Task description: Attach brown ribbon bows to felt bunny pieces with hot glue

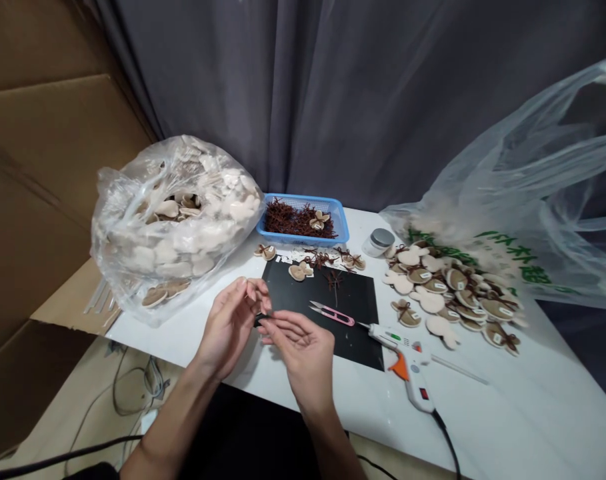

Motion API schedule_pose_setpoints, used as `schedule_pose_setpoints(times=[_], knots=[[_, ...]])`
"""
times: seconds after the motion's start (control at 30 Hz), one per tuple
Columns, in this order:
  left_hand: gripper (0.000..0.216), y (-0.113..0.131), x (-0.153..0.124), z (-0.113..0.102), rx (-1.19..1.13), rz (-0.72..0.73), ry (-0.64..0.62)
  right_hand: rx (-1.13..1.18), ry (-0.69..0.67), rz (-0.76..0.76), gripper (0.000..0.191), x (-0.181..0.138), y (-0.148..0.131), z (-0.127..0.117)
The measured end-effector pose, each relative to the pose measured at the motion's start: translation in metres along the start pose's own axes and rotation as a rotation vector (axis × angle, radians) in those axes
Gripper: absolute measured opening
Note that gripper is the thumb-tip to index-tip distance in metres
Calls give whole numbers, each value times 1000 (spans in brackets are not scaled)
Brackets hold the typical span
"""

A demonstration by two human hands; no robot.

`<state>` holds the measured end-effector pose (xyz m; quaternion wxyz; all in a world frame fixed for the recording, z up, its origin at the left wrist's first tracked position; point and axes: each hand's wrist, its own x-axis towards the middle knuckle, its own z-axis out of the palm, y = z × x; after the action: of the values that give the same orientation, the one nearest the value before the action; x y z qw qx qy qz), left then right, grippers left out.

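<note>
My left hand (231,325) and my right hand (301,347) meet over the near edge of a black mat (350,300) on the white table (523,413). Their fingertips pinch together on a small dark thing (261,319) that I cannot make out. Pink thread snips (333,313) lie on the mat just right of my right hand. A white hot glue gun (407,357) with an orange trigger lies further right, nozzle pointing toward the snips. Small brown bows (333,261) and beige cut-outs lie along the mat's far edge.
A clear bag (173,227) full of beige cut-outs stands at the left. A blue basket (335,230) of brown bows sits behind the mat, with a small jar (380,241) beside it. Finished pieces (457,293) spill from a large plastic bag (533,220) at right. Cardboard (43,167) stands at the left.
</note>
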<state>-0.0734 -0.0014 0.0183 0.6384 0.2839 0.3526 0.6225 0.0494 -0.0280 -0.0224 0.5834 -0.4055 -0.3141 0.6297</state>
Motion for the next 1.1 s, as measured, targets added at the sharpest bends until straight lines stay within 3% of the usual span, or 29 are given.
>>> schedule_pose_setpoints(times=[0.17,0.3,0.4,0.57,0.67,0.8,0.9,1.1], knots=[[39,0,3,-6,142,69,38,99,-44,42,28,1,-6,-4],[54,-4,4,-15,490,174,27,125,21,-7,28,2,-10,-9],[65,-10,4,-19,694,170,18,108,93,-84,26,4,-11,-11],[57,-18,6,-20,708,168,7,144,150,-140,32,7,-14,-14],[41,-18,5,-18,658,193,-41,180,151,-83,40,9,-12,-16],[20,-15,-1,-11,741,342,-43,226,171,38,45,10,-6,-17],[19,-14,-5,-6,795,423,-66,237,161,107,47,8,-4,-15],[23,-20,-8,-6,834,434,-165,180,131,103,65,4,-5,-13]])
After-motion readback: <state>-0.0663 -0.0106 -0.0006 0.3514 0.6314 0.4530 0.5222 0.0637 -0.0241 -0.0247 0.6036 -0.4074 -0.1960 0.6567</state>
